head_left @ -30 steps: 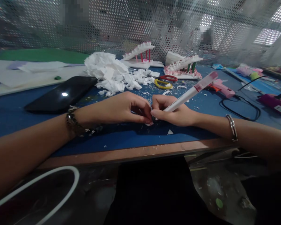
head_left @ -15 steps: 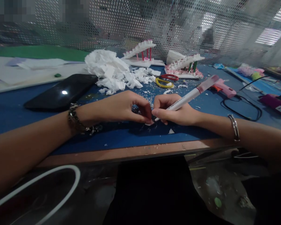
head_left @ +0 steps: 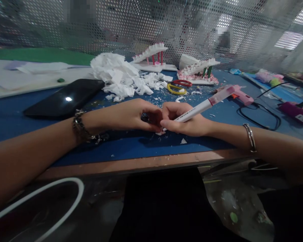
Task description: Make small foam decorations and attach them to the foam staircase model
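Observation:
My right hand (head_left: pixel 185 119) is closed round a white marker pen (head_left: pixel 194 110) with a reddish band and a pinkish see-through end. The pen slants up to the right, its tip down by my left fingertips. With thumb and fingers pinched, my left hand (head_left: pixel 138 116) holds a small white and pink scrap (head_left: pixel 160 133) just above or against the blue tabletop; the fingers hide most of it. A white triangular paper bit (head_left: pixel 183 141) lies in front of my right hand.
Torn white paper (head_left: pixel 116 72) is heaped behind my hands, beside scissors with yellow and red handles (head_left: pixel 176 89). A black phone (head_left: pixel 65 99) lies left. Two small staircase models (head_left: pixel 151 52) stand at the back. Right are a pink glue gun (head_left: pixel 242 95) and a purple power strip (head_left: pixel 295 112).
The marker has tilted lower and its far end has swung to the right. My right hand has shifted slightly left, closer to my left fingertips. The left hand has barely moved.

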The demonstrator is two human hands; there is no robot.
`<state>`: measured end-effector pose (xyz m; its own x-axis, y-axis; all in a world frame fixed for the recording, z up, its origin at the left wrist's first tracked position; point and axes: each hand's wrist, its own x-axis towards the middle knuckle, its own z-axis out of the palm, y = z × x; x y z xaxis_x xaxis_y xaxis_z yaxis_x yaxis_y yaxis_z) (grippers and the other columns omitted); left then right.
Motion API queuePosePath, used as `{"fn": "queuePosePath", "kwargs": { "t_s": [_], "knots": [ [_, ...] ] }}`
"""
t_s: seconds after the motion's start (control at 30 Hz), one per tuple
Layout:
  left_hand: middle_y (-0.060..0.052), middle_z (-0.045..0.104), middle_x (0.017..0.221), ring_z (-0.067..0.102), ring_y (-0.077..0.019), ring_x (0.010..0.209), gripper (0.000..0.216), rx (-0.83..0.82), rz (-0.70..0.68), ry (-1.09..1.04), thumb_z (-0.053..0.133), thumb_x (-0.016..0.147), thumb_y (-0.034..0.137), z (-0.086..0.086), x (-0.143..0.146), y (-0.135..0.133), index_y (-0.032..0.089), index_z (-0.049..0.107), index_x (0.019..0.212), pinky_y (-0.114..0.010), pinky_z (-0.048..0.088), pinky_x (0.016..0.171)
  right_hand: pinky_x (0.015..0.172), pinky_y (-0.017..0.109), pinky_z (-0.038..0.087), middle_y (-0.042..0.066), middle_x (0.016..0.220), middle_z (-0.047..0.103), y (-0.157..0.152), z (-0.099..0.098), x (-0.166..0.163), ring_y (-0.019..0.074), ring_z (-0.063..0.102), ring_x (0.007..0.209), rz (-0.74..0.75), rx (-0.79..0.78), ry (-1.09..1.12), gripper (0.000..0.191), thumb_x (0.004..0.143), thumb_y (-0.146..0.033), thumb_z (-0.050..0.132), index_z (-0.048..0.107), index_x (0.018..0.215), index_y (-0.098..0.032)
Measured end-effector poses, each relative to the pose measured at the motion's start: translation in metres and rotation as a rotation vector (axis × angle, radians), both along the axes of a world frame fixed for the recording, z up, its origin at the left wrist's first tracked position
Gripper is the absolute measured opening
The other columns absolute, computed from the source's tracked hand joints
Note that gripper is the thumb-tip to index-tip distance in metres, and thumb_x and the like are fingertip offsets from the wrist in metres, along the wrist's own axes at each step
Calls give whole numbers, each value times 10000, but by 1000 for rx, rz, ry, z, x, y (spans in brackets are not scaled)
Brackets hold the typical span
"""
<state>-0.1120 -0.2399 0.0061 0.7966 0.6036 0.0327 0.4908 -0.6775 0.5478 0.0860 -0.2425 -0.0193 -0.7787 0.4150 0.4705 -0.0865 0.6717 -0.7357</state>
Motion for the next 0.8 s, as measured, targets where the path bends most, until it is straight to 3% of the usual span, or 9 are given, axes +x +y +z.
{"fn": "queuePosePath", "kwargs": {
  "t_s": [0.27, 0.8],
  "knots": [
    [1, 702, 745, 617, -130, 677, 224, -17, 40, 42, 637, 771, 367, 2, 1, -3, 145, 667, 784, -192, 461, 628, 552, 184, 323, -62, 637, 386, 3, -3, -1, 44, 347, 587, 19, 13, 9, 205, 852, -155, 499, 386, 682, -171],
    [-9, 735, 823, 660, -127, 751, 173, -50, -42, -3, 633, 804, 314, 1, 1, 0, 155, 686, 848, -193, 473, 705, 519, 179, 310, -69, 610, 379, 2, -1, 0, 35, 332, 560, -45, 32, -24, 210, 815, -121, 489, 367, 654, -176]
  ]
}}
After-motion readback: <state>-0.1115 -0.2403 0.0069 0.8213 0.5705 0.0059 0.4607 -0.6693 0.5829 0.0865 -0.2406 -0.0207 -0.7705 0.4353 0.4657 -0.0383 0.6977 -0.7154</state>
